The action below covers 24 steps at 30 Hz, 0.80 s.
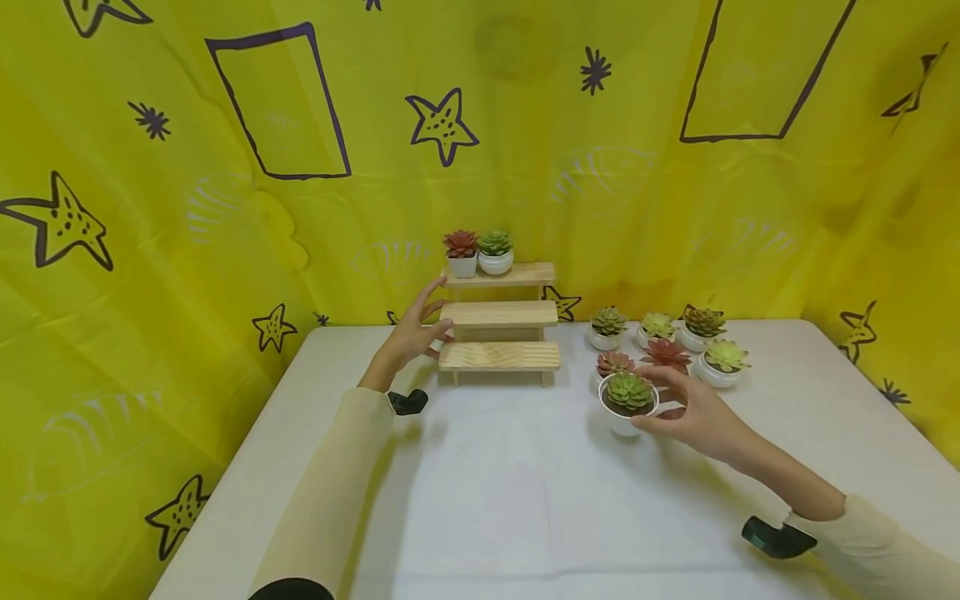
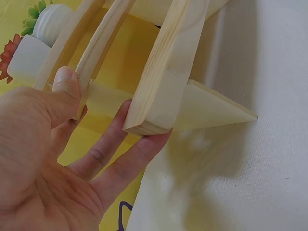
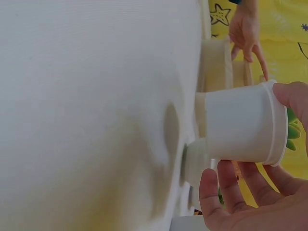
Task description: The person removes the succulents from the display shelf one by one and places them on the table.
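Yellow patterned cloth [image 1: 517, 196] hangs behind a white surface [image 1: 495, 500]. At twelve o'clock, fingers spread, the left hand [image 1: 411, 336] touches the nine-o'clock end of a wooden stepped stand [image 1: 498, 357]; at one o'clock, the right hand [image 1: 696, 417] pinches a potted green succulent [image 1: 628, 393] by its rim, above the surface.

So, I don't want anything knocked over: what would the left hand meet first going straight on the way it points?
The wooden stand: the left hand is touching its left end, so no free way shows ahead, though how firmly it presses is unclear.
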Available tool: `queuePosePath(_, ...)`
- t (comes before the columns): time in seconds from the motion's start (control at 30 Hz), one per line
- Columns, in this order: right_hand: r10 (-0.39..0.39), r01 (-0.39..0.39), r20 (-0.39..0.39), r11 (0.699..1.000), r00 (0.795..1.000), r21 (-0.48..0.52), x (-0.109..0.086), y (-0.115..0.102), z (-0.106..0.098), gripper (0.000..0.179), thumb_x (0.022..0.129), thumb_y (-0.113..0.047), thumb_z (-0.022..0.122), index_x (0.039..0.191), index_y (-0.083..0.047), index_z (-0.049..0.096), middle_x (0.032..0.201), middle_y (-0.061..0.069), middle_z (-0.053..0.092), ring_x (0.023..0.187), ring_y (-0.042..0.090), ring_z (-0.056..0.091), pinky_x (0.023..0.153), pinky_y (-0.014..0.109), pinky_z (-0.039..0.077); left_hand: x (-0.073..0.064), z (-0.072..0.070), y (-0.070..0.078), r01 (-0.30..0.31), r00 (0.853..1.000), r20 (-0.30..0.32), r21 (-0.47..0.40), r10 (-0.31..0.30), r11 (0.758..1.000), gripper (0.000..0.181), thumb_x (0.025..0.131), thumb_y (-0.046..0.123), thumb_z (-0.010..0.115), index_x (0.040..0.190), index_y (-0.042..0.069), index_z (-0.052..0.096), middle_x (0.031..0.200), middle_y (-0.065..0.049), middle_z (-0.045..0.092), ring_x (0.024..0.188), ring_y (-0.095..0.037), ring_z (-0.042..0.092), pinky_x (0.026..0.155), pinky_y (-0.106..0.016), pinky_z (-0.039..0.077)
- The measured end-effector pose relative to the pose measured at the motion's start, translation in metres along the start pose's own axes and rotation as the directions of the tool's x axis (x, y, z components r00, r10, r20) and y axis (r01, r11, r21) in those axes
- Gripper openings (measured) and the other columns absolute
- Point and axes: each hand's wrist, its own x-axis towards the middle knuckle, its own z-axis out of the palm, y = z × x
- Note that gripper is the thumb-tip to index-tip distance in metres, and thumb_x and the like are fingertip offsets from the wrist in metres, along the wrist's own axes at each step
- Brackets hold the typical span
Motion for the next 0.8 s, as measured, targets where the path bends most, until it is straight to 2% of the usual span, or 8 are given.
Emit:
queuePosePath(0.23,0.001,-0.002,0.037,0.999,0.999,0.032,-0.004,0.008,0.006,0.070,0.087,-0.015,0.084,0.146,0.002,0.049,0.138,0.022,0.056,0.100,0.013,0.064,0.082,0.027,0.059,0.001,0.000,-0.001,0.000,1.000,0.003,0.002,0.000,1.000,0.076,0.106,0.010,0.058,0.161,0.047,0.022,0.166,-0.015,0.029,0.100,-0.044,0.070,0.067,-0.053,0.062)
queuePosePath(0.37,0.003,-0.006,0.054,0.999,0.999,0.047,-0.007,0.011,0.009,0.070,0.087,-0.014,0.085,0.145,0.002,0.050,0.138,0.022,0.055,0.101,0.015,0.065,0.083,0.028,0.059,-0.001,0.000,0.003,0.001,1.000,0.013,-0.007,-0.001,1.000,0.077,0.105,0.010,0.058,0.162,0.045,0.021,0.166,-0.016,0.029,0.103,-0.049,0.068,0.068,-0.054,0.062)
queuePosePath(0.6,-0.018,0.015,0.054,0.999,0.998,0.049,-0.011,0.016,0.007,0.069,0.087,-0.012,0.084,0.146,0.002,0.049,0.135,0.020,0.057,0.100,0.013,0.064,0.083,0.029,0.059,0.000,0.000,0.001,-0.002,1.000,0.008,-0.006,0.002,1.000,0.076,0.105,0.011,0.058,0.161,0.047,0.022,0.166,-0.015,0.030,0.098,-0.042,0.070,0.065,-0.051,0.062)
queuePosePath(0.8,-0.025,0.021,0.072,0.998,0.997,0.060,-0.011,0.021,0.005,0.069,0.087,-0.011,0.084,0.146,0.002,0.049,0.139,0.022,0.054,0.100,0.013,0.064,0.083,0.028,0.059,-0.001,0.000,0.002,-0.001,1.000,0.007,-0.003,0.001,1.000,0.076,0.105,0.011,0.058,0.161,0.047,0.021,0.165,-0.015,0.030,0.097,-0.040,0.070,0.066,-0.052,0.062)
